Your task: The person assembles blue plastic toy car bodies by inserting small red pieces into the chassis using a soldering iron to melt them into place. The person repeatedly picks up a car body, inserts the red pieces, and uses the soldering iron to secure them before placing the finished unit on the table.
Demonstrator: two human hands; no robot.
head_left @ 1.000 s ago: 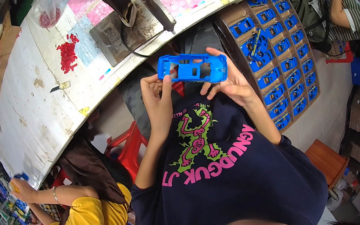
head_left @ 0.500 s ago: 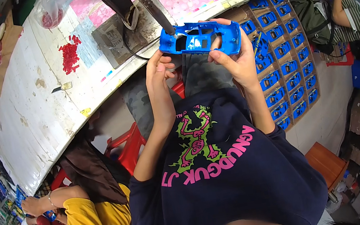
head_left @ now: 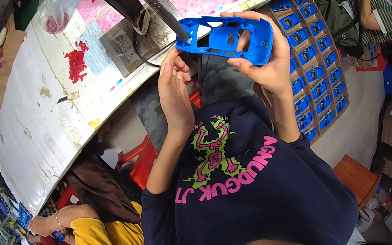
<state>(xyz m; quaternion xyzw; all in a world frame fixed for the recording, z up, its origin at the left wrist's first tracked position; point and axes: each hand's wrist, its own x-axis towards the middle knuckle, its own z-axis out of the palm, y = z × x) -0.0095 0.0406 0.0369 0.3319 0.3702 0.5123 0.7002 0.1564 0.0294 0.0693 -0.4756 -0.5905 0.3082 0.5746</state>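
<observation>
A blue plastic toy car body point(head_left: 224, 40), hollow underside in view, is held above the table's near edge. My right hand point(head_left: 271, 62) is closed around its right end, thumb on the near side and fingers along the far side. My left hand point(head_left: 176, 92) is at the other end, fingers curled, one fingertip against the shell's lower corner. A soldering iron point(head_left: 162, 12) with a perforated metal barrel and a tan handle slants down over the left end. Its tip meets the inside of the shell there; the exact contact is too small to tell.
A pile of small red pieces point(head_left: 77, 62) and a small brush-like tool point(head_left: 68, 97) lie on the white table point(head_left: 43, 126). A metal plate point(head_left: 125, 46) sits beneath the iron. Cardboard point(head_left: 307, 74) carrying rows of blue car bodies stands at right. Co-workers sit on both sides.
The car body has tilted, its right end swinging nearer and lower, showing more of its inside. My right hand has moved right with it. The iron has shifted slightly left.
</observation>
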